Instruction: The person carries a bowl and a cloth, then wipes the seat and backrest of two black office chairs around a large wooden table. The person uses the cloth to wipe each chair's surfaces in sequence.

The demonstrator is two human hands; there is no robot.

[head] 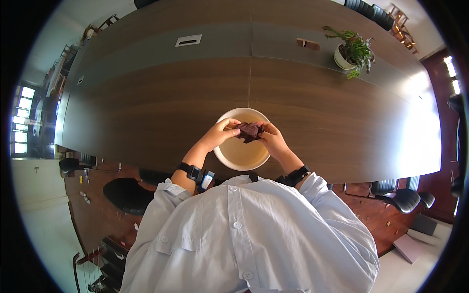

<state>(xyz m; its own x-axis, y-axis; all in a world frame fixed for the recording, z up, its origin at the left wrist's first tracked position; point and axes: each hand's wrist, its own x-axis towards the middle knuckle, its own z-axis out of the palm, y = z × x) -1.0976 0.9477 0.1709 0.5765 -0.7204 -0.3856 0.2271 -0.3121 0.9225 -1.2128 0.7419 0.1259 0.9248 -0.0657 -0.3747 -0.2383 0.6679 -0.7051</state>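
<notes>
Between both hands, over a white round basin (243, 163), is a crumpled dark maroon cloth (250, 132). My left hand (222, 132) pinches its left end between thumb and fingers. On the other side my right hand (271, 136) grips the right end the same way. Cloudy, yellowish liquid (240, 151) lies in the basin below. The cloth appears bunched up and held above the liquid; whether its lower edge touches the surface, I cannot tell.
The basin stands near the front edge of a long dark wooden table (165, 110). Farther right is a potted plant (353, 55). Socket boxes (188, 40) are set into the tabletop. Black chairs (128, 196) stand on the reddish floor at both sides.
</notes>
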